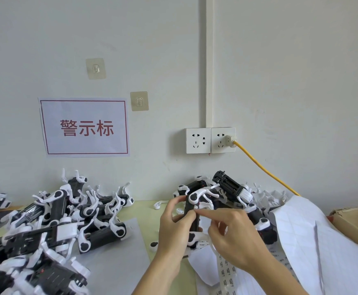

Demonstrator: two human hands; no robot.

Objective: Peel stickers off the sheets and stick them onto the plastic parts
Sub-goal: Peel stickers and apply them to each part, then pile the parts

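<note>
While a heap of plastic parts lies at the left, the left hand grips one black part upright above the table, the right hand pinching a sticker against it, sticker sheets at right

Pale wall, red-lettered sign, two adhesive hooks, double socket, yellow cable

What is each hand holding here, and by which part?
Left hand grips the black plastic part around its body. Right hand pinches at its face; a sticker there cannot be made out.
</note>
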